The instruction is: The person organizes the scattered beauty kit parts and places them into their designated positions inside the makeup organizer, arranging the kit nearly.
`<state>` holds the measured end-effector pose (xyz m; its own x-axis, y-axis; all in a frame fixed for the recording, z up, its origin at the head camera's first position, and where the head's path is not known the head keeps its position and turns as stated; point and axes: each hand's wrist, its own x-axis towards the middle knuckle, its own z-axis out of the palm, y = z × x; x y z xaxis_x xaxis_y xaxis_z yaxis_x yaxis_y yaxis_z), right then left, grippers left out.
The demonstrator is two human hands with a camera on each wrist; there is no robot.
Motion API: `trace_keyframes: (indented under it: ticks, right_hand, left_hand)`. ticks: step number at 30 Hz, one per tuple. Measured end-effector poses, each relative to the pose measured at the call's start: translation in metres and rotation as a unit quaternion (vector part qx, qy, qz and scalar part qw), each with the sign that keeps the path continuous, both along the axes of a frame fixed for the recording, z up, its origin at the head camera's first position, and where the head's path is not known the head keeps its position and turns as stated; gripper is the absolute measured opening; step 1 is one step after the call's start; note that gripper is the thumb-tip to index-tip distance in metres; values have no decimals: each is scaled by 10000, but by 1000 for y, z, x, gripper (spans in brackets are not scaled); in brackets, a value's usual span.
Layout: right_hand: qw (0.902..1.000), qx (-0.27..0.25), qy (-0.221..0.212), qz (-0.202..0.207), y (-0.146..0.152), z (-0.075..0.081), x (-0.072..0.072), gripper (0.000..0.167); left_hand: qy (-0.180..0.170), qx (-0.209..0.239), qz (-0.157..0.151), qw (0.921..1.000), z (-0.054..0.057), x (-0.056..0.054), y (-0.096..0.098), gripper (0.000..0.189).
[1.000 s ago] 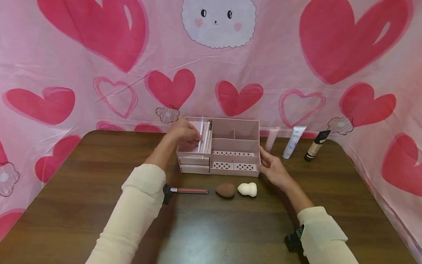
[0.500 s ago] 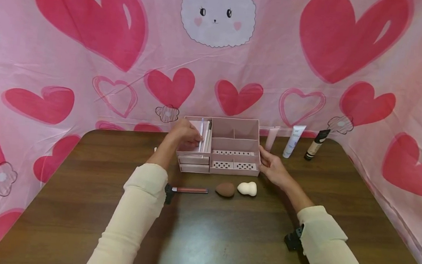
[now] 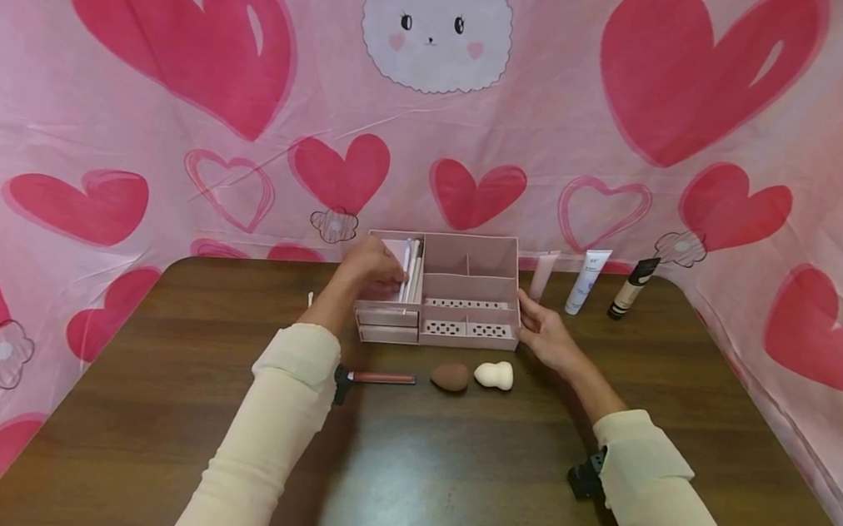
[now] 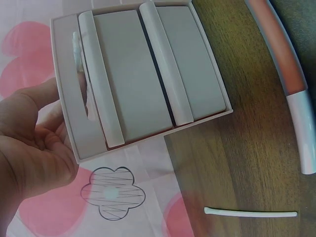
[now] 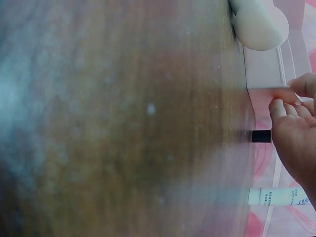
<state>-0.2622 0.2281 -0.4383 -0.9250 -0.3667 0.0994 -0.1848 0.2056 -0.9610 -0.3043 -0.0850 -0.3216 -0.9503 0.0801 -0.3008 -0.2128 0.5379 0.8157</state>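
Note:
A pink makeup organizer (image 3: 471,292) stands at the back of the table, with two small drawers (image 4: 133,74) on its left front. My left hand (image 3: 372,267) reaches into its left compartment and pinches a slender pale stick (image 3: 406,257), which stands upright beside several other slim sticks (image 3: 416,275). In the left wrist view, the fingers of my left hand (image 4: 44,133) go behind the organizer's front wall and are partly hidden. My right hand (image 3: 550,339) grips the organizer's right side wall; the right wrist view shows the thumb over its edge and the fingers outside.
Before the organizer lie a lip gloss tube (image 3: 384,378), a brown makeup sponge (image 3: 451,377) and a white sponge (image 3: 494,375). A cotton swab (image 4: 252,213) lies to the left. Right of it stand a pink tube (image 3: 543,275), a white tube (image 3: 589,283) and a black-capped tube (image 3: 633,289).
My left hand has shifted slightly right with the pale stick, bringing it close to the other sticks. The right hand stays on the organizer's side.

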Motion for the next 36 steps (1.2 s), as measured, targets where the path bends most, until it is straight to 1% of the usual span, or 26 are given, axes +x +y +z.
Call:
trace_keyframes:
  ticks: [6,9,14,16,23,26,30,32,36]
  right_hand:
    - [10000,29,-63,-13,0,0,-1,70]
    - [10000,9,-62,-4,0,0,-1,70]
    - [10000,-24,-84,-14,0,0,-1,70]
    - [9999,-45,-88,-24,-1,0,-1,70]
    - [9999,-77,-61,19,-1,0,-1,70]
    - [9999,-83,-71,9,-1,0,-1,70]
    - [10000,-59,-72,-4,0,-2,-2,70]
    - [10000,-48,-57,-6,0,-2,-2,70]
    - [10000,-61,-50,-6,0,-2,-2,70]
  left_hand:
    - [96,-354,-49,9993,2,0,2,21]
    - [72,-361,-55,9993,2,-1,2,22]
    - [6,-240,-17,9997,2,-2,2,24]
    - [-8,-127,6,9999,2,-1,1,23]
    - [-111,143,33,9998,0,0,1,13]
    - [-140,278,52,9995,0,0,0,18]
    - [-170,339,62,9993,-1,0,-1,26]
    - [-170,325,23,9993,-1,1,-3,27]
    - [-108,449,-56,9989,0,3,-6,28]
